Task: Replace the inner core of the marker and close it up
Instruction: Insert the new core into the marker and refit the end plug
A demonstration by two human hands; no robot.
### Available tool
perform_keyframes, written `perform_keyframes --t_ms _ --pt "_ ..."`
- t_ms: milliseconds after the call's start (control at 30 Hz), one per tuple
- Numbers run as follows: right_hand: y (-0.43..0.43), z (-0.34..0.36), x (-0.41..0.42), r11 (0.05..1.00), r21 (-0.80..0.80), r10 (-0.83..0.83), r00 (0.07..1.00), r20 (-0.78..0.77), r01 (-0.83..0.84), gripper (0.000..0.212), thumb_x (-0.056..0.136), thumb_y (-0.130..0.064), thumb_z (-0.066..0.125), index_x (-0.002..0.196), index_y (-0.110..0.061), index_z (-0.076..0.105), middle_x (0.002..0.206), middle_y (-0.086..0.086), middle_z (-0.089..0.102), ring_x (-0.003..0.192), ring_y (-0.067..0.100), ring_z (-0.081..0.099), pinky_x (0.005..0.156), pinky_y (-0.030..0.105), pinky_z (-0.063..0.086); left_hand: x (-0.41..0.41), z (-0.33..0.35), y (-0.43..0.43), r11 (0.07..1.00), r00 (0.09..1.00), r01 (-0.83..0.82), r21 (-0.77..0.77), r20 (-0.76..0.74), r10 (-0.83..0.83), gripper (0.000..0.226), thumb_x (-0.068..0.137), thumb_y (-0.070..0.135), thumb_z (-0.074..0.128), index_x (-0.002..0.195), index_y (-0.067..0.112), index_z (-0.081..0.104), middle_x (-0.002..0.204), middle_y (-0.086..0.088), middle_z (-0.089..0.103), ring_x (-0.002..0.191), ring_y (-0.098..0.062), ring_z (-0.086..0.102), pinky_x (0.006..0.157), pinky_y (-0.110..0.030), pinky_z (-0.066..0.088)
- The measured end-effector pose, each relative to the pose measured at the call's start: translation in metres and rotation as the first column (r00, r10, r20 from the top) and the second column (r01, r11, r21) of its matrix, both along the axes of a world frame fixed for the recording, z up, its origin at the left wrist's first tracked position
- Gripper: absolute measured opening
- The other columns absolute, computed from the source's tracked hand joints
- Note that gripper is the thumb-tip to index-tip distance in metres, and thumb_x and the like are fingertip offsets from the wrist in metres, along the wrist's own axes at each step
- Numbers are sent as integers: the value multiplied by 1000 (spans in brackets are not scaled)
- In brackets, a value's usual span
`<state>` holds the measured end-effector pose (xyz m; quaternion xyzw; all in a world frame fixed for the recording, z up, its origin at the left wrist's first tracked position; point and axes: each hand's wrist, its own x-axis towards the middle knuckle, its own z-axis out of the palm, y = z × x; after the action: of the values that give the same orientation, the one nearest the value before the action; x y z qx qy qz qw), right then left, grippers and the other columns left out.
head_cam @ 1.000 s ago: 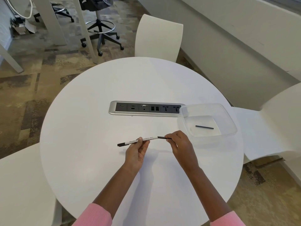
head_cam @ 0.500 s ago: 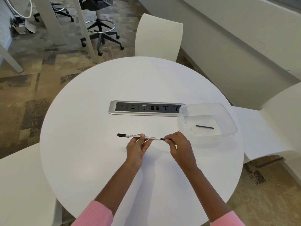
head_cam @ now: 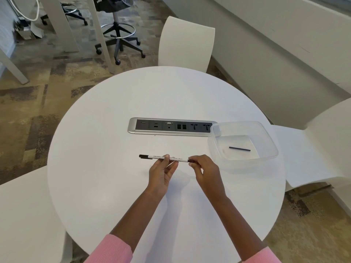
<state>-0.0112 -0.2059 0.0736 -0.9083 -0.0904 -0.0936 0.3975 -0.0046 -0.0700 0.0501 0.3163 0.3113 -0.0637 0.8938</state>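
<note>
Head view shows me a round white desk with both hands working over its near half. My left hand is palm-up under the marker, fingers curled loosely around the white barrel near its middle, thumb resting on top. My right hand is closed in a pinch on the marker's right end, where a short black piece shows just past the white barrel; I cannot tell whether that piece is the end plug or the core itself. The marker lies almost level, held a little above the desk, its black cap pointing left and free of either hand.

To the right, just beside my right hand, sits a clear plastic container with no lid on it. A single thin black core lies flat on its floor, well apart from the marker. Behind the marker, set into the desk, is a silver socket strip, and the container's far left corner overlaps its right end. White chairs stand around the desk, and pink sleeves cover both forearms at the bottom edge.
</note>
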Motion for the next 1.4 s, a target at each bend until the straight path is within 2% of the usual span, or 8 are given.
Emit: perform_keyframes --t_ms 167,433,633,833,933,1100,1267,1400 --pt "3 0 -1 983 -169 81 993 84 -66 8 85 -3 59 89 -2 66 80 15 66 74 28 61 68 28 47 -2 4 -10 997 996 82 -11 21 -82 8 86 4 58 81 2 64 60 -4 71 60 -12 70 59 -20 58" --pt "4 0 -3 982 -184 58 996 66 -45 11 86 -6 57 82 2 65 73 19 63 69 31 58 62 37 49 -7 5 -15 994 993 110 26 51 -111 12 86 6 57 79 4 66 58 0 70 59 -8 68 60 -16 57" --pt "7 3 2 998 19 -52 974 -222 58 22 88 -6 49 73 1 63 67 14 59 66 25 52 60 31 37 -7 8 -19 989 988 123 82 80 -130 11 88 7 56 82 3 65 62 -1 70 59 -7 68 59 -14 55" --pt "6 13 13 931 323 57 809 -586 168 42 93 -15 44 52 -14 54 50 1 45 46 16 41 47 23 39 -6 10 -17 974 978 145 172 126 -168 12 88 6 55 80 5 64 62 0 69 56 -5 65 60 -13 54" --pt "6 15 10 971 220 34 857 -514 94 36 94 -24 43 64 -13 58 55 -1 52 52 13 48 55 25 41 -5 12 -15 978 980 124 169 131 -147 12 88 5 55 80 4 64 59 2 69 56 -4 65 60 -13 55" --pt "4 10 1 997 -68 28 989 -146 -39 14 90 -20 53 93 -8 59 74 2 56 66 15 48 58 24 37 -4 16 -14 984 986 108 139 109 -123 12 86 5 58 78 4 66 59 1 69 57 -6 67 58 -14 55" --pt "0 8 -1 970 -232 79 996 31 -69 18 90 -13 53 86 2 63 75 20 60 68 31 54 57 39 44 -6 16 -17 985 987 115 128 95 -128 13 86 5 58 76 5 67 58 1 70 57 -7 67 57 -14 55" --pt "1 9 1 980 -187 71 997 -18 -73 22 90 -12 52 77 4 61 72 20 59 66 32 53 59 40 42 -6 16 -18 984 988 117 133 87 -129 12 86 6 58 77 4 66 56 0 70 56 -7 68 56 -14 55"
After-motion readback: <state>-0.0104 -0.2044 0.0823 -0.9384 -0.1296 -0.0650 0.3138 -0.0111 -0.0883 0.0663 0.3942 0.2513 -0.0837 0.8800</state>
